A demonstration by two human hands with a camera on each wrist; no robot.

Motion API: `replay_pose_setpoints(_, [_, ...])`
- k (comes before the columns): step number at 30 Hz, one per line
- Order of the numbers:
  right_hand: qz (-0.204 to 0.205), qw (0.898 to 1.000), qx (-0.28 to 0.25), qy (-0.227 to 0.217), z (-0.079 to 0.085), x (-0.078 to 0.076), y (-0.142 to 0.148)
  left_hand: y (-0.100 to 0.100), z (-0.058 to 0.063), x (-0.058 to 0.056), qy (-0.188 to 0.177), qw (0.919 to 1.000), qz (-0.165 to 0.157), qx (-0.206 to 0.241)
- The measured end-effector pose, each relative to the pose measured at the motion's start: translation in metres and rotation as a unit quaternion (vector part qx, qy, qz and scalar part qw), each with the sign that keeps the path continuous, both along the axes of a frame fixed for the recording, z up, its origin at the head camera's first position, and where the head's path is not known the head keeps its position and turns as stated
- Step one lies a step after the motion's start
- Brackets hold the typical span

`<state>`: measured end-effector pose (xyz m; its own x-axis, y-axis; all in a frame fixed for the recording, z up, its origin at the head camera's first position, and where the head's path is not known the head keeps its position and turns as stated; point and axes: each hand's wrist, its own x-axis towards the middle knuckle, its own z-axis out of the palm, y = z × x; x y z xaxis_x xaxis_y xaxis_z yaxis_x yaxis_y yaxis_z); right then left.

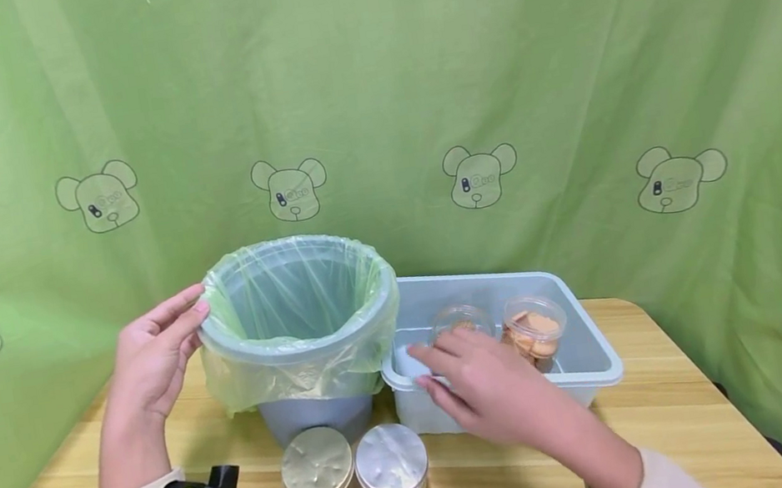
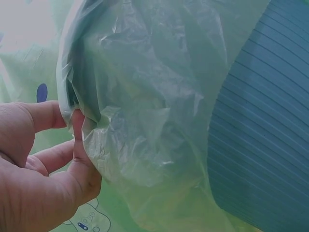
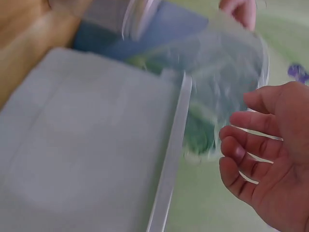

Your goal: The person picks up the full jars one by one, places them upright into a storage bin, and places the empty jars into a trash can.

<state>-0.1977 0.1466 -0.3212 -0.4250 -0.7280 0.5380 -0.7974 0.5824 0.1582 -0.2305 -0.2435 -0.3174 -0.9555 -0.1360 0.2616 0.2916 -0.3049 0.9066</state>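
A blue trash can stands on the table, lined with a thin green plastic bag folded over its rim. My left hand grips the rim at the left with fingers and thumb, bag included; the left wrist view shows this hand close up. Over the front left of a light blue plastic basin, my right hand hovers. Its fingers are loosely bent with nothing between them, as the right wrist view shows of the hand. Behind it in the basin sit a clear tub, partly hidden, and another clear tub with orange-brown pieces.
Two jars with foil-like tops, a gold-toned jar and a silver jar, stand side by side before the trash can. The wooden table reaches back to a green curtain printed with bear heads.
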Motion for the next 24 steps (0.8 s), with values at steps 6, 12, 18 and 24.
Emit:
replay_pose_setpoints(6, [0.056,0.997,0.054,0.028,-0.018,0.014,-0.020,0.000,0.001,0.000,-0.005,1.0000,0.003,-0.006])
replay_pose_setpoints(12, [0.062,0.990,0.123,0.022,-0.041,0.022,-0.033,0.000,0.001,0.000,-0.005,0.9996,0.012,-0.025])
replay_pose_setpoints(18, [0.034,0.984,0.172,0.010,-0.059,0.023,-0.039,0.000,0.002,0.001,-0.004,0.9992,0.017,-0.034])
replay_pose_setpoints(24, [0.010,0.980,0.193,-0.039,-0.066,0.022,-0.043,0.001,0.002,0.001,-0.008,0.9990,0.018,-0.040])
